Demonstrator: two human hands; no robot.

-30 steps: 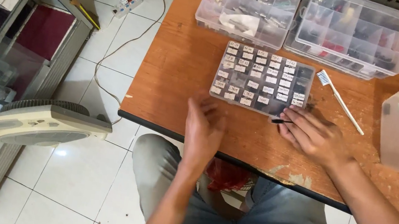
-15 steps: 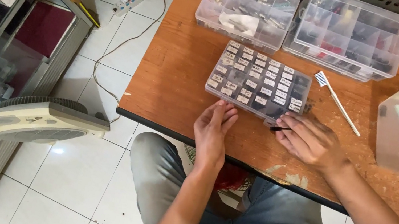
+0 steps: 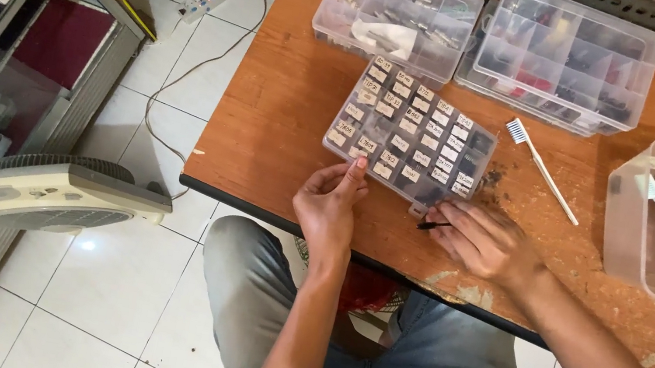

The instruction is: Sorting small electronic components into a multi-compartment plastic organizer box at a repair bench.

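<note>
My left hand (image 3: 330,205) rests on the orange-brown wooden table (image 3: 274,131), its loosely curled fingertips touching the near edge of the flat clear plastic compartment box with small white labels (image 3: 411,136), holding nothing. My right hand (image 3: 484,241) lies flat by the box's near right corner, pinching a thin black tool (image 3: 431,224) between thumb and finger. A white toothbrush (image 3: 541,167) lies just right of the box, with two larger clear organiser cases (image 3: 494,39) beyond it.

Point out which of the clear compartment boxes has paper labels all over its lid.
The flat organizer box nearest the hands, touched by the left hand; the two behind are unlabelled.
</note>
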